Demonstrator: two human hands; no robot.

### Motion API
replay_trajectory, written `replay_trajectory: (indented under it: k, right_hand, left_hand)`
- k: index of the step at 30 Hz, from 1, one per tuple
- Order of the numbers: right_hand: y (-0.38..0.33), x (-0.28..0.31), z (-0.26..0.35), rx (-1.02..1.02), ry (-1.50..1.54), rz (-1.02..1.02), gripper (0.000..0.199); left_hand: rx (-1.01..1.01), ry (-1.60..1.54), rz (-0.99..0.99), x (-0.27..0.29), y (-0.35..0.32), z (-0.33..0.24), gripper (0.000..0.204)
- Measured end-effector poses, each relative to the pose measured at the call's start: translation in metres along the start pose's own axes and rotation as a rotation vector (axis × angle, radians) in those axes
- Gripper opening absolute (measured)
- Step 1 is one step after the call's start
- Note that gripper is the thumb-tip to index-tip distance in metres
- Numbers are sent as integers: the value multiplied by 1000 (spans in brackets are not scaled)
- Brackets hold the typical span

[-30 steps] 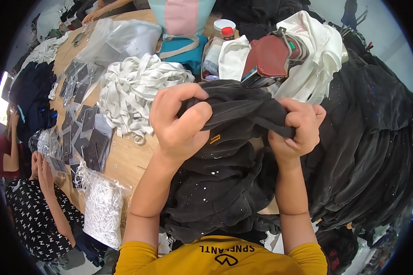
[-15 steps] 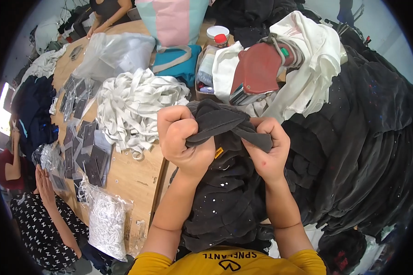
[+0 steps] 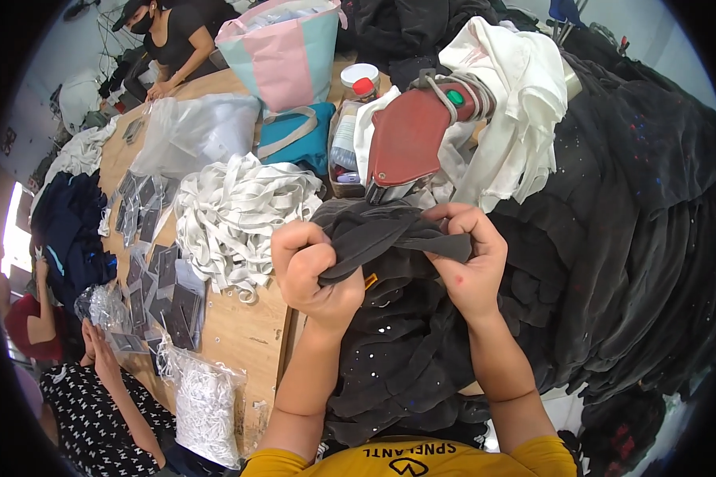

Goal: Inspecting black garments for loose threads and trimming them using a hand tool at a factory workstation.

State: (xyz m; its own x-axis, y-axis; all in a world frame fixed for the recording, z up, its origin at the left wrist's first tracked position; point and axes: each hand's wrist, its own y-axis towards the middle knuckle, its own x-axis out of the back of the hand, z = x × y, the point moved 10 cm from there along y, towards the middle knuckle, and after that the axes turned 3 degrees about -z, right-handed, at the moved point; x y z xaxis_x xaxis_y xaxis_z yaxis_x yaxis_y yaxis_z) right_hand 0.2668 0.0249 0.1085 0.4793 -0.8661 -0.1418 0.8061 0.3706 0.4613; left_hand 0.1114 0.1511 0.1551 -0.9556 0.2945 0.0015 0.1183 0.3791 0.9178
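Here the left hand [image 3: 314,270] and the right hand [image 3: 473,258] both hold the same black garment [image 3: 390,350], in front of the person's chest. The left hand is closed as a fist around a bunched fold of the cloth, with the fabric coming out between thumb and fingers. The right hand pinches the other end of this fold, the thumb on top and the fingers curled under it. Between the two hands the fold is pulled into a short dark band, a little higher at the right hand. The rest of the garment hangs down below the hands and lies over the forearms; it has small pale specks on it and a small orange tag [image 3: 371,280] just beside the left hand.

The garment rests at the edge of a wooden table [image 3: 231,334]. On the table, to the left of the hands, lies a heap of white ribbon strips [image 3: 235,215], and further left many small dark cards [image 3: 163,274] in clear sleeves. A clear bag of white pieces [image 3: 207,401] lies near the table's near corner. Behind the hands stand a reddish-brown leather bag [image 3: 410,139], white cloth [image 3: 517,103] and a pink and light-blue tote bag [image 3: 286,52]. At the right a big pile of black clothes [image 3: 636,238] fills the view. Other people work at the left side and at the far end of the table.
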Motion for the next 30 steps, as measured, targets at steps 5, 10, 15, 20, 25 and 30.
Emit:
replay_trajectory:
  k: [5,10,15,20,25,30]
  right_hand:
    - [5,-7,2,65,-70,26,28]
    - [10,6,5,57,-68,-77,26]
    - [-7,10,9,66,-93,221,29]
    - [-63,-20,-17,-448,464,497,51]
    - [-65,-32,10,-93,-40,408,34]
    - [-73,-15,44,207,-278,151,26]
  left_hand:
    - [50,12,-11,2,8,10,36]
    - [17,-50,29,-15,22,3,34]
    - [125,-184,68,-15,-7,2,32]
    - [324,-240,-25,9,-34,9,31]
    - [353,-261,41,15,-46,-9,32]
    - [370,-266,47,31,-55,-10,35]
